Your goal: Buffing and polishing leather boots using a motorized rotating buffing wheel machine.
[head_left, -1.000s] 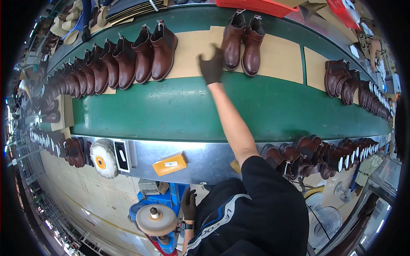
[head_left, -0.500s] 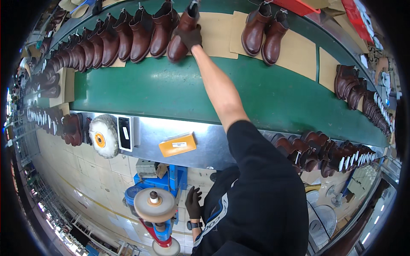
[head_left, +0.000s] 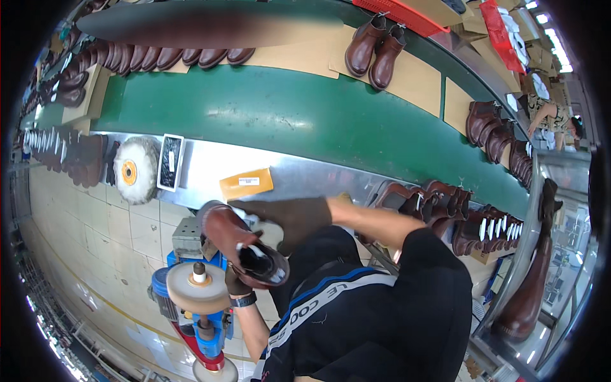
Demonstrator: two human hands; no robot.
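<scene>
The gloved right hand and gloved left hand grip a brown boot, fingers wrapped closed around it, just above the buffing wheel.

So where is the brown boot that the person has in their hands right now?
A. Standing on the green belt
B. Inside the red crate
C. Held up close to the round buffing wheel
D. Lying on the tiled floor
C: the brown boot is held between both gloved hands, right hand on top, just above the round buffing wheel, clear of the green belt.
</scene>
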